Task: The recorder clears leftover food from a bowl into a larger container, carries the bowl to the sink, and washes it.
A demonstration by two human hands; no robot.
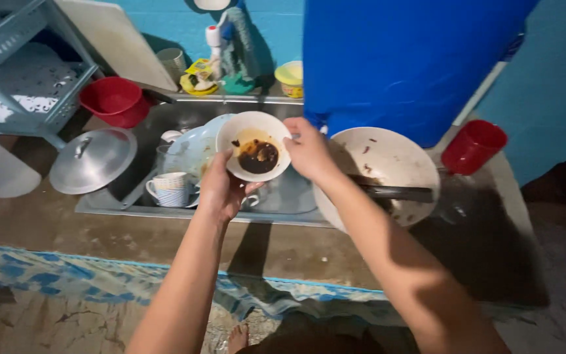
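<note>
Head view: forearms run up from frame bottom (shoulders cut off). Left hand cups white bowl from below, right hand pinches its rim; bowl tilted w/ mouth toward camera, dark residue inside, over sink. Beyond, blue barrel cropped at top.

- My concrete counter is wet and stained, with a steel sink set into it.
- At ten o'clock, a metal lid rests partly over the sink's rim, a red basin beyond it.
- At two o'clock stands a red cup.
- At twelve, a yellow tub sits on the back ledge.
</note>
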